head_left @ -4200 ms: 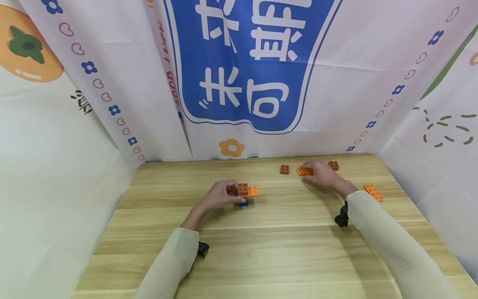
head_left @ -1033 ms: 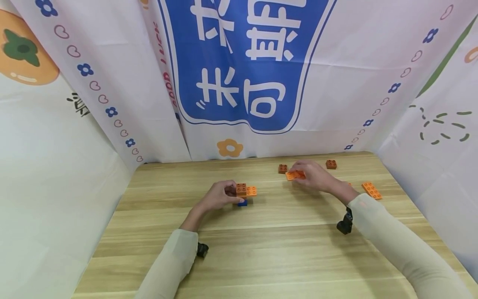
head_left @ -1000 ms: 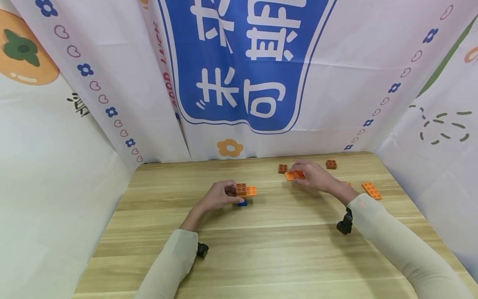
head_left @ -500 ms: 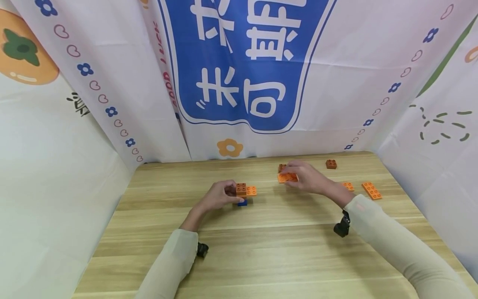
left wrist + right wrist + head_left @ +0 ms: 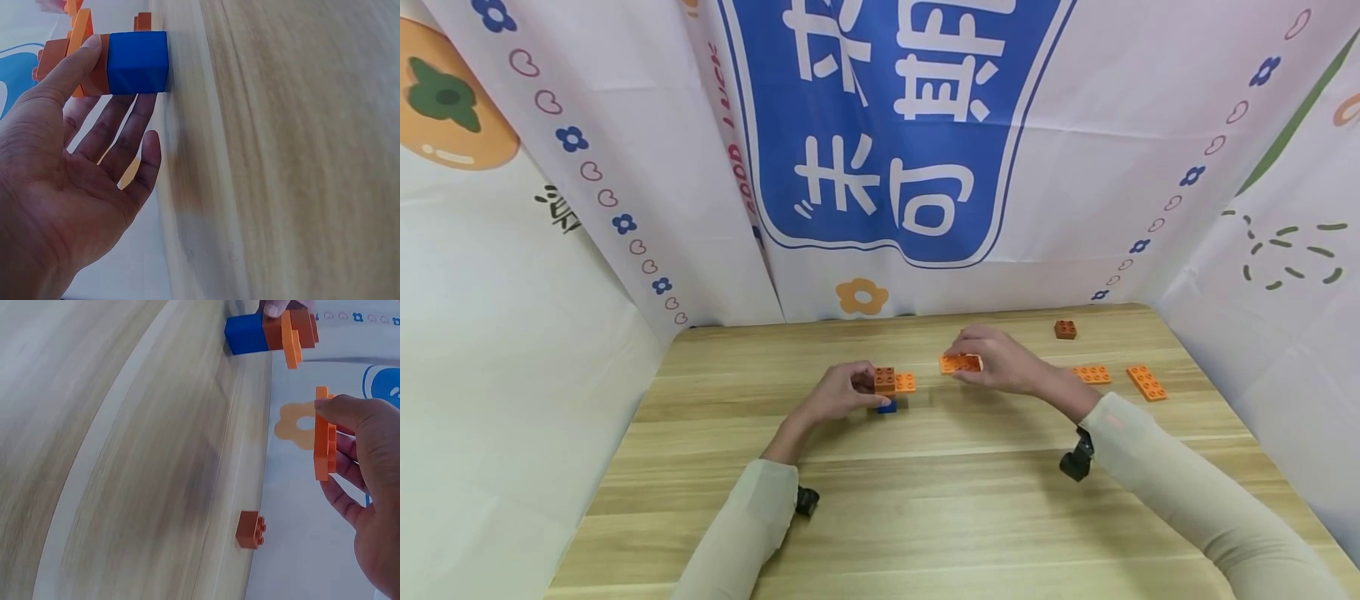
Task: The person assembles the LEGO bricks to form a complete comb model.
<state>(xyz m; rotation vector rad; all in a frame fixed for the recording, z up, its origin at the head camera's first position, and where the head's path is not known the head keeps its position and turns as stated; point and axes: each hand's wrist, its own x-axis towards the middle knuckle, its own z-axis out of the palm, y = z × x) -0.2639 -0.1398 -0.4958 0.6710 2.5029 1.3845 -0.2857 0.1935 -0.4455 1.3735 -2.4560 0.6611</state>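
Note:
My left hand (image 5: pixel 842 392) pinches a small tower of toy building bricks standing on the wooden table. At its base is a blue block (image 5: pixel 138 62), then a brown brick (image 5: pixel 96 72), an orange flat brick (image 5: pixel 906 382) jutting to the right, and a brown brick (image 5: pixel 884 380) on top. To the right of the tower, my right hand (image 5: pixel 1000 362) grips another orange flat brick (image 5: pixel 322 434) between thumb and fingers, studs upward, raised above the table. A gap separates this flat brick from the tower.
On the table's right side lie a brown brick (image 5: pixel 1065 330) and two orange flat bricks, one partly behind the right forearm (image 5: pixel 1091 374) and one angled near the edge (image 5: pixel 1147 382). A printed fabric backdrop (image 5: pixel 1060 275) borders the table's back.
The right hand has picked up the orange flat brick and carried it left toward the tower; it now hides the second loose brown brick. The left hand stays on the tower.

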